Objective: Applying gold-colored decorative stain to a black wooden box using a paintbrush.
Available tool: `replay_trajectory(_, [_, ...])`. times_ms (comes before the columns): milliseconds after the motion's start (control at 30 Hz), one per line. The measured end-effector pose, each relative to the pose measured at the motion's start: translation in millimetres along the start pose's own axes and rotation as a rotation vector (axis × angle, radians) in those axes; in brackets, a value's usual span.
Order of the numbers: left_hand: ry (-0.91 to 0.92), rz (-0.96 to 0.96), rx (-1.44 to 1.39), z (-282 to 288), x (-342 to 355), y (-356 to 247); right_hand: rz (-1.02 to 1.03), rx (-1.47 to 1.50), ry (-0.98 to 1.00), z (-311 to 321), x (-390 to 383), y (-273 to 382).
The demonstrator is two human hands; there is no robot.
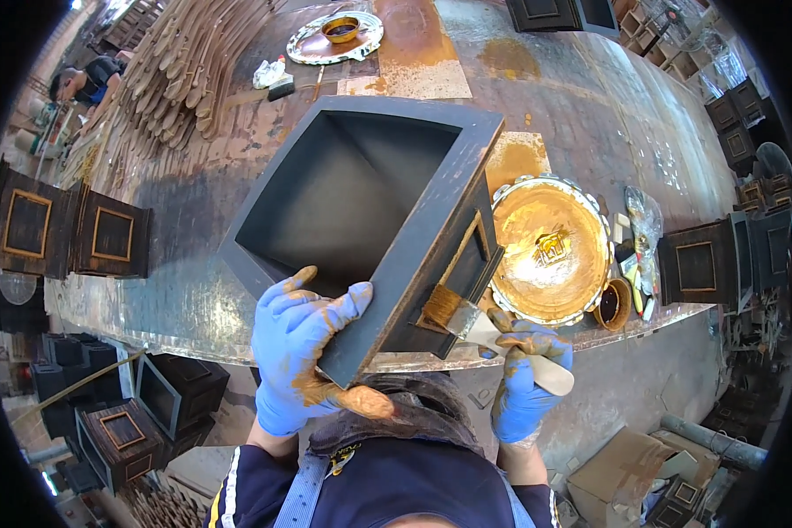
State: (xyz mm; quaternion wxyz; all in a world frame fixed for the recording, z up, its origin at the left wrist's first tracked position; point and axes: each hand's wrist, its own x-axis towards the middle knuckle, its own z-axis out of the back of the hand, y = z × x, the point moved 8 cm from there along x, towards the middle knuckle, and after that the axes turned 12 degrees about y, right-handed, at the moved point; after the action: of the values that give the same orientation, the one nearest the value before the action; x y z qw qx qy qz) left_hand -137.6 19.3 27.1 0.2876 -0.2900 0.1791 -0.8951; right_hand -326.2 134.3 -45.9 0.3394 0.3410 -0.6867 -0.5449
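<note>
A dark wooden box [361, 185] with a hollow, tapering inside is tilted on the work table in front of me. My left hand [304, 348], in a blue glove with brown stains, grips its near rim, fingers over the inner edge and thumb along the outside. In my right hand [530, 374], gloved the same way, is a flat paintbrush [475, 326] with a pale handle. Its brown bristles touch the gold-edged panel [456, 273] on the box's right side. Just beyond that side lies a round tray [550, 198] smeared with golden-brown stain.
A small bowl of dark liquid [611, 304] stands by the tray, near a plastic bag [644, 220]. At the far side sit another round tray [299, 48] and bowl [341, 30]. Curved wooden pieces [180, 70] are stacked far left, where another person [88, 84] works. Dark boxes [110, 233] flank the table [185, 299].
</note>
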Motion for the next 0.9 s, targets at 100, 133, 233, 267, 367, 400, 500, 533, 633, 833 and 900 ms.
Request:
replay_trajectory(100, [-0.005,-0.001,0.028,-3,1,-3,-0.051,-0.242,0.013,-4,-5,5])
replay_trajectory(133, [-0.012,-0.003,0.037,-3,1,-4,-0.008,-0.26,0.036,-6,-6,10])
replay_trajectory(233, [-0.022,-0.023,0.044,-5,1,-7,0.026,-0.327,0.056,-6,-12,17])
replay_trajectory(267, [-0.015,-0.024,0.026,-5,1,-7,-0.034,-0.303,0.015,-2,-14,13])
replay_trajectory(367, [0.006,-0.027,0.054,-7,2,-7,-0.006,-0.306,0.015,-3,-14,15])
replay_trajectory(400, [0.004,-0.032,0.074,-7,2,-7,-0.014,-0.332,0.027,-5,-14,15])
replay_trajectory(500, [-0.013,-0.03,0.037,-5,2,-6,0.009,-0.455,0.088,-14,-16,23])
replay_trajectory(533, [-0.004,-0.02,0.035,-6,3,-5,0.025,-0.502,0.113,-17,-16,26])
replay_trajectory(633, [0.019,-0.015,0.03,-7,2,-5,0.057,-0.458,0.102,-17,-15,31])
replay_trajectory(833, [0.04,-0.04,0.05,-8,3,-6,-0.009,-0.6,0.126,-23,-18,28])
replay_trajectory(900, [0.051,-0.043,0.057,-10,3,-7,-0.041,-0.496,0.067,-17,-20,27])
